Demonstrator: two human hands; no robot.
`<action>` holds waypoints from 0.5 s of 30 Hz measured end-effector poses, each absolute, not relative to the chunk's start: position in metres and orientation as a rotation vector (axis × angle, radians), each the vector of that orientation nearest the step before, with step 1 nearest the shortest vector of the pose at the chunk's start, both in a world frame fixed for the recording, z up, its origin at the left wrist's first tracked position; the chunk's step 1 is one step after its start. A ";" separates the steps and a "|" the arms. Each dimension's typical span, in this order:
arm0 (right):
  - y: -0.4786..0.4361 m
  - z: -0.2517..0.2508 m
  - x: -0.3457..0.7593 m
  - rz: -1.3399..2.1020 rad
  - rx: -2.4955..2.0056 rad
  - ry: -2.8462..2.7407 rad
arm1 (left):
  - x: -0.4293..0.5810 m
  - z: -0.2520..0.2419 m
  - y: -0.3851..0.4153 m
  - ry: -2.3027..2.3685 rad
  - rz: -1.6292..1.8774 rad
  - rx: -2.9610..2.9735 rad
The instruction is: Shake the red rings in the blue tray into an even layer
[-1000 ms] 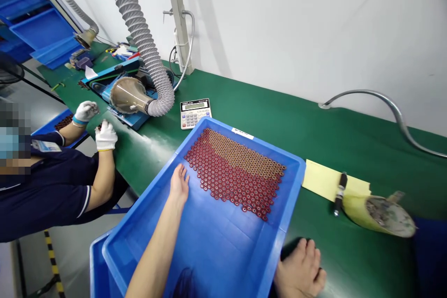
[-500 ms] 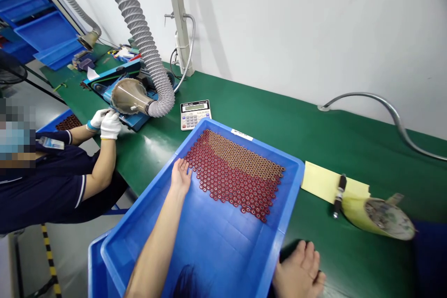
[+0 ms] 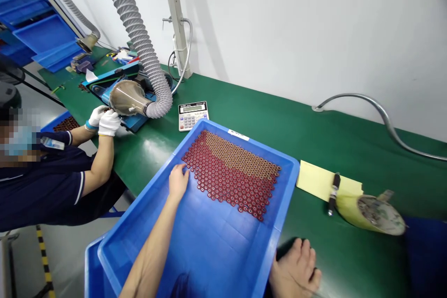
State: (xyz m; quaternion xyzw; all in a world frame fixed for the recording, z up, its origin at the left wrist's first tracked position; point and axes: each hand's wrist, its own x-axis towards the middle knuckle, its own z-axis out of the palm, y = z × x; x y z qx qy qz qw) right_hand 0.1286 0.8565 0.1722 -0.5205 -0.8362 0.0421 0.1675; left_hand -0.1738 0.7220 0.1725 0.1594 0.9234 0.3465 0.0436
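A large blue tray lies tilted across the green table's edge. In its far part, many small ring-shaped pieces, red and tan, are packed in one flat layer. My left hand is inside the tray, palm down, with bent fingertips at the left edge of the pieces; whether it grips one is too small to tell. Outside the tray's right wall, near the front, is my right hand, its fingers spread and slightly curled, holding nothing.
A calculator lies behind the tray; yellow paper, a dark pen and a yellow container are to its right. At the left, a gloved person works at a blue machine under a ribbed hose.
My left hand has turned from palm up to palm down, its fingers now bent at the pieces. My right hand stays beside the tray. The view has shifted slightly.
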 end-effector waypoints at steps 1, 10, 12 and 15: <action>0.857 0.172 0.129 0.113 -1.481 -2.386 | -0.176 0.172 0.723 2.826 1.064 0.494; 0.856 0.173 0.129 0.140 -1.451 -2.388 | -0.173 0.175 0.726 2.606 1.306 0.281; 0.856 0.174 0.129 0.131 -1.457 -2.393 | -0.174 0.174 0.727 2.465 1.402 0.186; 0.856 0.175 0.128 0.130 -1.453 -2.399 | -0.173 0.175 0.725 2.374 1.462 0.104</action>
